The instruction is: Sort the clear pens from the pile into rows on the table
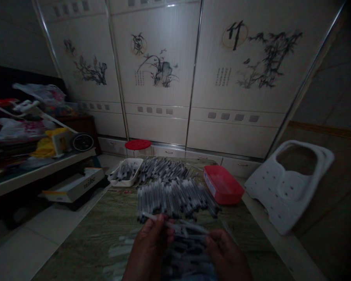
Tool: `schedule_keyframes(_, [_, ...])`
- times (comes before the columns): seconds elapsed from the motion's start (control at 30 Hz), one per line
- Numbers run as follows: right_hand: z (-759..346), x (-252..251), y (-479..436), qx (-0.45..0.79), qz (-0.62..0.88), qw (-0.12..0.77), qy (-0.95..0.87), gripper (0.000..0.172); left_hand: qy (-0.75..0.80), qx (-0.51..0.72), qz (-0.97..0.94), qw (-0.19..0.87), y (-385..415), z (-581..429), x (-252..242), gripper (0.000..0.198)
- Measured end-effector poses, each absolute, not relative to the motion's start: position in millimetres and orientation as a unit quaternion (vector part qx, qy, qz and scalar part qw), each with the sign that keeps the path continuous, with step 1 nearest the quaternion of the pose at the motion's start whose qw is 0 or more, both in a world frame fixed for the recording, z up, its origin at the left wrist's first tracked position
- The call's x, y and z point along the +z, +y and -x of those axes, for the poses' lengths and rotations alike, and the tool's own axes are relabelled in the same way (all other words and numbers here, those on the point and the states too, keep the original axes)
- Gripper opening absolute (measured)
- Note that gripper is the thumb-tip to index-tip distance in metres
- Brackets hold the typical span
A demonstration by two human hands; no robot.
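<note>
At the lower centre of the frame the left hand and right hand each have a grip closed on one pen, held level just above the desk, below the pile. It looks light, stiff and smooth, so probably slippery. A pinch near each end should steady it.

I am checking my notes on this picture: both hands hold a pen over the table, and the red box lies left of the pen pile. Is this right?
Not quite: the head view shows the red box right of the pen pile. The left hand and right hand do hold a pen over the table.
</note>
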State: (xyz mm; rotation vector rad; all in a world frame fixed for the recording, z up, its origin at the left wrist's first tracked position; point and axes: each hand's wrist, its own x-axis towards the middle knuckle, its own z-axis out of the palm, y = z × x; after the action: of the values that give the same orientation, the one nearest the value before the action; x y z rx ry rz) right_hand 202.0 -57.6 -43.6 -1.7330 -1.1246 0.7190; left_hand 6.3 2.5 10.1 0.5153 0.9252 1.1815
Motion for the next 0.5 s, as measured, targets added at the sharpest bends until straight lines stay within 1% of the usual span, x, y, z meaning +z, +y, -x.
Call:
schedule_keyframes(0.17, [-217,-24,-62,0.283,0.72,0.428,-0.467,0.04,0.419,0.529,-0.249,0.695,2,-7,6,0.029])
schedule_keyframes(0.33, [-222,-23,-63,0.307,0.698,0.41,-0.5,0.042,0.432,0.52,-0.262,0.689,2,-9,6,0.029])
schedule_keyframes(0.5, [-223,-20,-64,0.337,0.694,0.423,-0.475,0.039,0.447,0.504,-0.303,0.674,3,-11,4,0.033])
